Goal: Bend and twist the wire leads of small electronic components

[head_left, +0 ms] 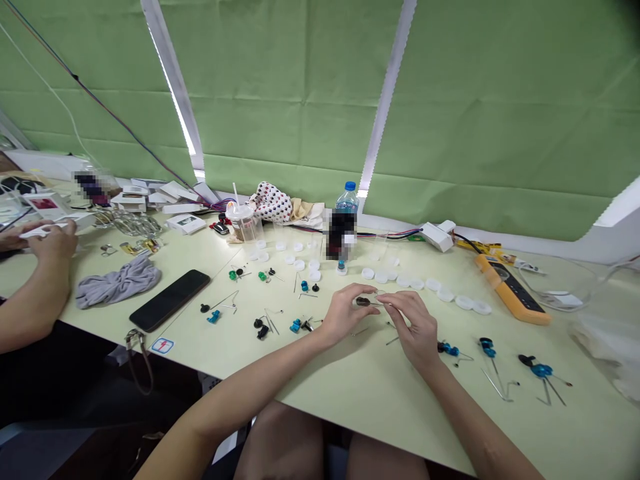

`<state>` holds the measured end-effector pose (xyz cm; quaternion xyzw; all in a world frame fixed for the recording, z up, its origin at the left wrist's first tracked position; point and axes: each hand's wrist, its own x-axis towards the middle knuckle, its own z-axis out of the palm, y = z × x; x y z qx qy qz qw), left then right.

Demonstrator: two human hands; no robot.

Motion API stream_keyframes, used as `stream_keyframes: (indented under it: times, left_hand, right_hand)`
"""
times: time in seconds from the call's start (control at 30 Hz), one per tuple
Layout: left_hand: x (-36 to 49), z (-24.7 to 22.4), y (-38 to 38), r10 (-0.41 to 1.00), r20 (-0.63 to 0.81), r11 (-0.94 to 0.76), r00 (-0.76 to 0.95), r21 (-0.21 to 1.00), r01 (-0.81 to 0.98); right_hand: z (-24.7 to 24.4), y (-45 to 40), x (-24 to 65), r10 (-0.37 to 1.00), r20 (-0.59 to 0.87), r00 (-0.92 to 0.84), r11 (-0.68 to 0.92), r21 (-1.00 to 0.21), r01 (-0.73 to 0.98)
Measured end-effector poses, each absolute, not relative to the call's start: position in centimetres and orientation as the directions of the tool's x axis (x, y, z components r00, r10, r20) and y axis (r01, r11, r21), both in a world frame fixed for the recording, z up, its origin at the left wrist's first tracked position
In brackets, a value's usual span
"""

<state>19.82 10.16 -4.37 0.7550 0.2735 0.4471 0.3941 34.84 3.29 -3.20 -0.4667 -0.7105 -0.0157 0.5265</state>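
Over the middle of the table, my left hand point(345, 317) is closed in a pinch on a small dark round part point(363, 302). My right hand point(414, 323) meets it from the other side, its fingertips pressed on a thin metal rod point(376, 305) that runs to the dark part. Exactly how the two join is too small to tell. Beside my left hand lies a blue fitting point(296, 325) with black and metal bits. Right of my right hand rests another blue fitting point(451, 350) with a bent wire. Similar sets, with blue fittings point(541, 371) and bent rods, lie further right.
White round caps point(417, 284) run in a row behind my hands. A bottle point(349, 197), a plastic cup point(244, 223) and an orange meter point(515, 293) stand or lie further back. At left are a phone point(170, 300), a grey cloth point(119, 280) and another person's hand point(53, 243).
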Motion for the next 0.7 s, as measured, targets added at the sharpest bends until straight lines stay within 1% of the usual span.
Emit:
stream_keyframes:
  times: [0.1, 0.2, 0.43, 0.53, 0.6, 0.63, 0.7]
  left_hand:
    - [19.7, -4.3, 10.1, 0.758, 0.451, -0.537, 0.471, 0.842, 0.058]
    - [19.6, -4.1, 10.3, 0.751, 0.448, -0.541, 0.485, 0.839, 0.062]
    - [19.6, -4.1, 10.4, 0.715, 0.456, -0.579, 0.53, 0.811, 0.083]
    - [19.6, -3.9, 10.4, 0.706, 0.478, -0.595, 0.523, 0.801, 0.072]
    - [19.5, -3.7, 10.6, 0.715, 0.474, -0.567, 0.514, 0.823, 0.031]
    - [19.5, -3.6, 10.8, 0.725, 0.459, -0.534, 0.513, 0.846, -0.002]
    - [19.3, -3.5, 11.3, 0.748, 0.416, -0.437, 0.518, 0.895, -0.087]
  right_hand:
    - [-3.3, 3.2, 34.8, 0.65, 0.759, 0.028, 0.533, -0.483, 0.695]
    - [-3.4, 3.2, 34.6, 0.653, 0.757, 0.017, 0.537, -0.48, 0.694]
    - [-3.7, 3.3, 34.8, 0.694, 0.712, -0.107, 0.504, -0.374, 0.778]
    - [-3.8, 3.2, 34.7, 0.705, 0.691, -0.162, 0.503, -0.325, 0.801]
    - [-3.7, 3.1, 34.6, 0.686, 0.704, -0.183, 0.534, -0.316, 0.784]
    - [-3.6, 3.0, 34.6, 0.668, 0.725, -0.166, 0.546, -0.326, 0.772]
    - [-3.5, 2.9, 34.6, 0.63, 0.773, -0.074, 0.543, -0.369, 0.754]
